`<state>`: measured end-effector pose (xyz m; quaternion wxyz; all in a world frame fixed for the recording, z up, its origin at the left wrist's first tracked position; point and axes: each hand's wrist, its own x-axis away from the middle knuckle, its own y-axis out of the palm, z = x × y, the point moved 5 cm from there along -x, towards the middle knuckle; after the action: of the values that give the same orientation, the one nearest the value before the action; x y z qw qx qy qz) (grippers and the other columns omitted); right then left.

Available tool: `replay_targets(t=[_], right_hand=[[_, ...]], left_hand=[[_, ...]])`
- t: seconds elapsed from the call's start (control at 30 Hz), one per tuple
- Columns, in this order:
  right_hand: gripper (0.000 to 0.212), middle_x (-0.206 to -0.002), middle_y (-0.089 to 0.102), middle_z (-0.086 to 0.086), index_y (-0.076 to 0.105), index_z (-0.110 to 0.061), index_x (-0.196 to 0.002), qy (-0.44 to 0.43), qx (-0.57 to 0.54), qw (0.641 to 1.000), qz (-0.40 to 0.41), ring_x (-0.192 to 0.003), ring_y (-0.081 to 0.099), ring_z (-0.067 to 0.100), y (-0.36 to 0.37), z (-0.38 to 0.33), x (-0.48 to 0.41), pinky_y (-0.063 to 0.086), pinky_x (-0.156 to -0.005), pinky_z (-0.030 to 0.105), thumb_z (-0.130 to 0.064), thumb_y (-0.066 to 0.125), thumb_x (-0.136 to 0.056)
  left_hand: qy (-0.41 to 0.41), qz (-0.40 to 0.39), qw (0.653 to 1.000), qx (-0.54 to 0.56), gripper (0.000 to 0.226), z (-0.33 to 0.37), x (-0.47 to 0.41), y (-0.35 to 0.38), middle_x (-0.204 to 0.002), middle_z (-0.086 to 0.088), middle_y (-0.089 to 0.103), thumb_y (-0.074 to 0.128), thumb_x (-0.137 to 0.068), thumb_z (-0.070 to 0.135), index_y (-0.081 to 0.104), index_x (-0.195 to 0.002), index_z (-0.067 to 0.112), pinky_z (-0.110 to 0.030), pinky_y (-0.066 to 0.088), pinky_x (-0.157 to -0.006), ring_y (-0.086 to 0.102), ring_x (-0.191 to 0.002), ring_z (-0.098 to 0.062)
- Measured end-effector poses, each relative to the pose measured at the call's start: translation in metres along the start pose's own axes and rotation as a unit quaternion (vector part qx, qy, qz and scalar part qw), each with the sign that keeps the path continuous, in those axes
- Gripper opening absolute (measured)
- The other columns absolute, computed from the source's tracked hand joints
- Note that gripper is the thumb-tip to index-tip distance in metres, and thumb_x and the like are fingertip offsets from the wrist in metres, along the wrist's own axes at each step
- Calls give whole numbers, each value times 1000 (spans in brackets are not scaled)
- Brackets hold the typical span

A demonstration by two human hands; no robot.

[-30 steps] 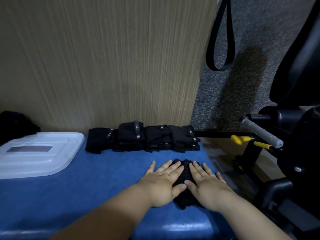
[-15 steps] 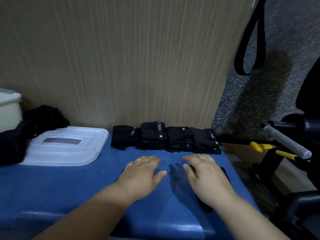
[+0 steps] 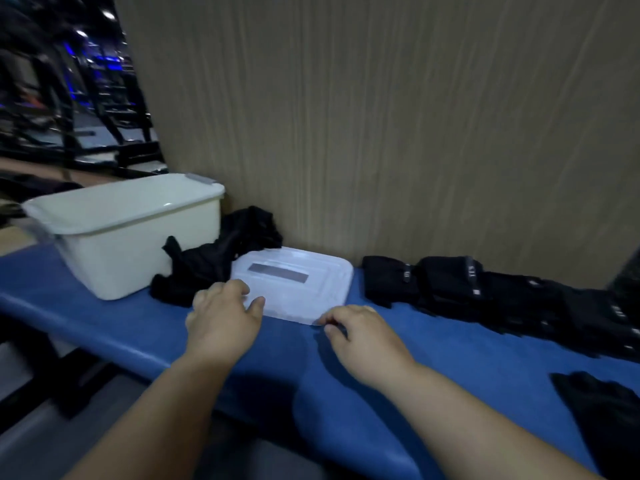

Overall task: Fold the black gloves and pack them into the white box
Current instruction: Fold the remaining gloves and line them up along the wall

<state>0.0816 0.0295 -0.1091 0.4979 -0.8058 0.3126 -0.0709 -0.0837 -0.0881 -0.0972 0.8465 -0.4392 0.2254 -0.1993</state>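
The loose black gloves [image 3: 202, 268] are seen just beyond the left hand [image 3: 225, 318] — between white box [image 3: 138, 237] and lid [image 3: 298, 289] — farther from the right hand [image 3: 363, 337]; nothing is held, fingers loosely curled.

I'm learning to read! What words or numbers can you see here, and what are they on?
Nothing here can be read for sure.
folded gloves: small pale marks on their tags, too blurred to read.
lid: a grey patch, with no letters to make out.
white box: no writing shows.
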Motion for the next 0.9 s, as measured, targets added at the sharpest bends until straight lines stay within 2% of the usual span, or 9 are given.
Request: replay_targets(t=[0.2, 0.33, 0.4, 0.53, 0.63, 0.73, 0.77, 0.9], right_hand=[[28, -120, 58, -6, 58, -26, -122, -25, -24, 999, -25, -118, 43, 14, 41, -48, -51, 38, -98, 26, -29, 43, -98], [37, -132, 54, -1, 51, -23, -134, -19, -50, 998, -41, -124, 45, 18, 60, -72, -79, 37, -103, 27, -28, 44, -98], [42, -137, 52, -1, 45, -22, -139, -12, -84, 995, -57, -125, 47, 17, 68, -85, -91, 36, -104, 26, -29, 45, -98], [52, -140, 50, -1, 33, -24, -145, 28, -189, 978, -80, -125, 47, 17, 80, -103, -113, 32, -95, 20, -37, 49, -97], [57, -125, 56, -3, 34, -25, -144, 64, -230, 969, -67, -115, 53, 16, 86, -104, -124, 38, -91, 23, -41, 55, -93], [55, -103, 58, -5, 39, -22, -139, 89, -239, 966, -43, -98, 55, 13, 86, -99, -130, 41, -83, 24, -42, 58, -91], [55, -103, 58, -5, 40, -20, -138, 100, -238, 965, -38, -98, 55, 13, 83, -97, -131, 40, -82, 24, -43, 58, -91], [60, -128, 57, 1, 44, -14, -137, 151, -227, 962, -27, -115, 54, 18, 80, -89, -134, 42, -92, 24, -49, 57, -89]], left_hand=[[-73, 86, 993, 44, 40, -50, -21, -18, -128, -12, 44, 58, -90, 37, 49, -119, 12, -42, 33, -96, 34, -123, -32], [-106, 128, 981, 97, 53, -72, -32, -21, -136, -18, 36, 64, -87, 29, 41, -128, 6, -48, 32, -100, 33, -126, -36], [-107, 122, 980, 115, 58, -79, -39, -19, -138, -18, 38, 64, -88, 28, 37, -134, 6, -49, 34, -100, 37, -125, -39], [-86, 70, 976, 188, 56, -88, -52, -7, -127, -16, 56, 60, -90, 28, 33, -137, 12, -43, 44, -92, 51, -115, -38], [-79, 57, 962, 256, 54, -89, -56, -5, -128, -12, 57, 60, -91, 25, 35, -138, 14, -41, 44, -96, 54, -115, -30], [-76, 40, 954, 289, 55, -84, -58, -3, -129, -10, 58, 58, -93, 18, 36, -143, 11, -29, 40, -94, 55, -117, -25], [-70, 36, 954, 288, 54, -81, -57, -2, -129, -9, 59, 58, -93, 17, 37, -142, 12, -28, 40, -95, 56, -117, -24], [-41, 22, 961, 271, 49, -73, -55, 3, -134, -6, 55, 57, -93, 18, 43, -140, 17, -33, 41, -101, 52, -121, -23]])
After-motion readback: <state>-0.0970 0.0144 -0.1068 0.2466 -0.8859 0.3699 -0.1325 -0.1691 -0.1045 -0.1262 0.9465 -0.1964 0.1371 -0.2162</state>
